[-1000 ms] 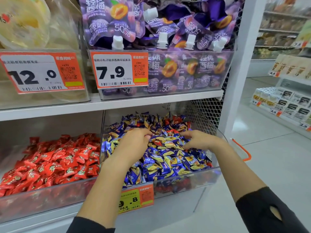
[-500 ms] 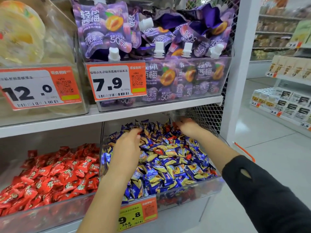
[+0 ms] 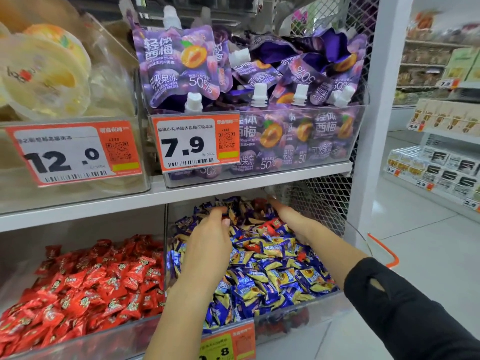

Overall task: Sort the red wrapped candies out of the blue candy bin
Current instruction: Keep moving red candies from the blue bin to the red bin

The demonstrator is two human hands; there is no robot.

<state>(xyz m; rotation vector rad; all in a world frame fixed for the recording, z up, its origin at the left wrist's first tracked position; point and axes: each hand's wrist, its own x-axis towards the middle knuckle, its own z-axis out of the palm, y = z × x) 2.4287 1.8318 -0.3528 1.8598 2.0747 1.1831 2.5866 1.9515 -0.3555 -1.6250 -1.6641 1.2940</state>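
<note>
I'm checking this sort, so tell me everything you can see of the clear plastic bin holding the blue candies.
The clear plastic bin sits on the lower shelf, right of the bin of red wrapped candies. It is heaped with blue and yellow wrapped candies, a few red ones among them. An orange price tag hangs on its front. The left hand and right hand reach into it.

Both hands (image 3: 207,245) amid blue candies (image 3: 270,279)
</note>
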